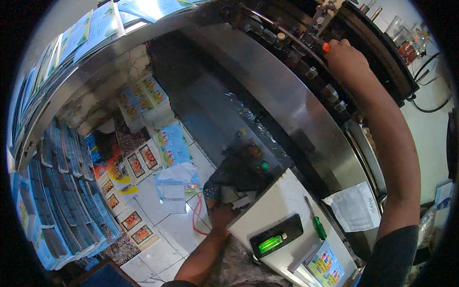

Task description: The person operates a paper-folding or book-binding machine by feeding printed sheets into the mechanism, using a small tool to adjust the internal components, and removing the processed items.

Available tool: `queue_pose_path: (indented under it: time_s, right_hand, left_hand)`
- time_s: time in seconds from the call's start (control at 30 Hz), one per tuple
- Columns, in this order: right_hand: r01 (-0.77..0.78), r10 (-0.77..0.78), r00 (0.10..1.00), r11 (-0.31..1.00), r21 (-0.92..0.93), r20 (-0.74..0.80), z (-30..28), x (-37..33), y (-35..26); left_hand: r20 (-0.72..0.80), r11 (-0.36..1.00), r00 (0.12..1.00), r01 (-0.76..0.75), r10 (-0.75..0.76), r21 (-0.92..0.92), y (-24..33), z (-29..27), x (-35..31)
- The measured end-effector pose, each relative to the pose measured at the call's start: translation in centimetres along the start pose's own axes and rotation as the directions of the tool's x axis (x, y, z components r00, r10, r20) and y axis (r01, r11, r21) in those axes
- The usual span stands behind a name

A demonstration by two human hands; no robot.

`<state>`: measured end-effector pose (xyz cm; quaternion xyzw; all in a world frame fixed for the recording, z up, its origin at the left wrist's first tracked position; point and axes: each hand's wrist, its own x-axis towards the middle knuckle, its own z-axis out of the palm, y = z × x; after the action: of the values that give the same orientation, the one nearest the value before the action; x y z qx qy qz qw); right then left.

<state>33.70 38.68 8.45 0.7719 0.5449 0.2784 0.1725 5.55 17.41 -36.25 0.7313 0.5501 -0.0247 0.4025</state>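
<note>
My right hand (348, 58) reaches up to the machine (306, 48) at the upper right. Its fingers close round a small orange handle (326, 47), of which only the end shows; whether it is a tool or a machine part I cannot tell. My left hand (223, 216) hangs low beside the left edge of a white board (282, 196), its fingers dim and partly hidden. On that board lie a dark phone (291, 225), a bright green lighter (270, 244) across it, a green-handled screwdriver (317, 225) and a stack of printed booklets (325, 265).
Stacks of blue booklets (71, 201) stand at the left, with more printed sheets (95, 33) on the metal ledge above. Loose sheets (174, 143) lie on the tiled floor. A long metal guard (267, 81) curves across the machine. Glass jars (401, 38) stand far right.
</note>
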Motion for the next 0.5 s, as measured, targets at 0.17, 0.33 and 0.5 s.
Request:
queue_pose_path:
  time_s: [0.17, 0.33, 0.5]
  right_hand:
    - [0.11, -0.104, 0.994, 0.977, -0.182, 0.039, -1.3, 0.9, -0.4]
    - [-0.006, 0.007, 1.0, 1.0, -0.027, 0.012, -1.9, 0.4, 0.9]
    - [-0.029, 0.029, 0.998, 1.0, 0.001, -0.058, 0.0, 0.3, 0.9]
  left_hand:
    - [-0.031, 0.999, 0.999, -0.034, 0.035, 0.034, -0.3, 0.2, -0.4]
    - [-0.063, 0.998, 0.997, -0.035, 0.038, 0.046, -0.2, 0.3, -0.4]
    - [-0.068, 0.996, 0.997, -0.032, 0.038, 0.087, -0.4, 1.0, 0.5]
